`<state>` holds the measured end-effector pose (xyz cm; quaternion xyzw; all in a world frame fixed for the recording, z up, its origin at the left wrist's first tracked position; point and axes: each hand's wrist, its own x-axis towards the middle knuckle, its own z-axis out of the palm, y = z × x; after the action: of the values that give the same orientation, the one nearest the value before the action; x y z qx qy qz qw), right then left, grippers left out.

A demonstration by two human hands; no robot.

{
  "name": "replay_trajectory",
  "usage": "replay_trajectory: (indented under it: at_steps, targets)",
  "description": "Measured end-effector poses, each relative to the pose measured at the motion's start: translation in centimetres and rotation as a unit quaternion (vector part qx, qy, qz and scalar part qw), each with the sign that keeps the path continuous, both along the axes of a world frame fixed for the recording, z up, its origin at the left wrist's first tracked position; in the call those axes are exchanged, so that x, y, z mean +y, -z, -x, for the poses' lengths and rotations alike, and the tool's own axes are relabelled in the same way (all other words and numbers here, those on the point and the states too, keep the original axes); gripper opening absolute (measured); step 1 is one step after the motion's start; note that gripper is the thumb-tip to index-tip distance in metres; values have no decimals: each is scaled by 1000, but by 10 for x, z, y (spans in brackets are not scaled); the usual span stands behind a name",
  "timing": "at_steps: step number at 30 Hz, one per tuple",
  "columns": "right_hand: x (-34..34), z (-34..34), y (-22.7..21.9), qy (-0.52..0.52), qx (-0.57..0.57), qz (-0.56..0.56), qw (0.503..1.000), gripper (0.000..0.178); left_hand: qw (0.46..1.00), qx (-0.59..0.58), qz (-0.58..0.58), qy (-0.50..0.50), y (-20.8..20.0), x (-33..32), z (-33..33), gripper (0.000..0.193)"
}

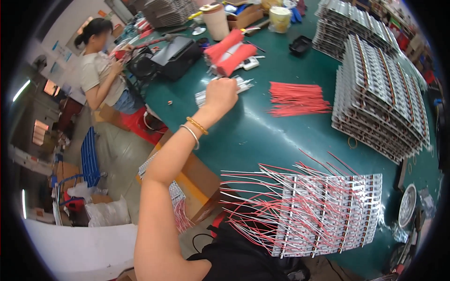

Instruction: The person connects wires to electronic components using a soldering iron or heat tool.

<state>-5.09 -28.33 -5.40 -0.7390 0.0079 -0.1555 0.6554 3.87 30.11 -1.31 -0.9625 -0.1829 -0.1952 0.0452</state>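
My left hand (222, 96), at the end of an outstretched arm with two bracelets, is closed with its fingers curled down over a pile of white wires (243, 84). Its fingertips are hidden, so I cannot make out what they pinch. My right hand does not show. A pile of red wires (297, 99) lies on the green table (262, 136) to the right of that hand. Close to me at the table's near side is a panel of small circuit boards (363, 210), with many red and white wires sticking out to its left.
Tall stacks of board panels (379, 103) stand at the right. Red-wrapped bundles (229, 54), a cup (215, 22), a black tray (300, 45) and a black box (176, 58) are farther back. A cardboard box (199, 175) stands below the left edge. Another person (105, 70) works at far left.
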Motion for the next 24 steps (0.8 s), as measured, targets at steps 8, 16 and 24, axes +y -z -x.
replay_trajectory:
  at_steps: [8, 16, 24]
  targets:
    - [-2, -32, 13, -20, 4, -32, 999, 67, 912, -361, 193, 16, -22, -8, 7, 15]
    - [-30, -21, 6, 38, 22, -33, 998, 75, 783, -399, 464, 113, 1, -76, 8, 25]
    - [-54, 27, -34, 80, -61, -3, 995, 82, 764, -123, 593, 220, -43, -181, -23, 19]
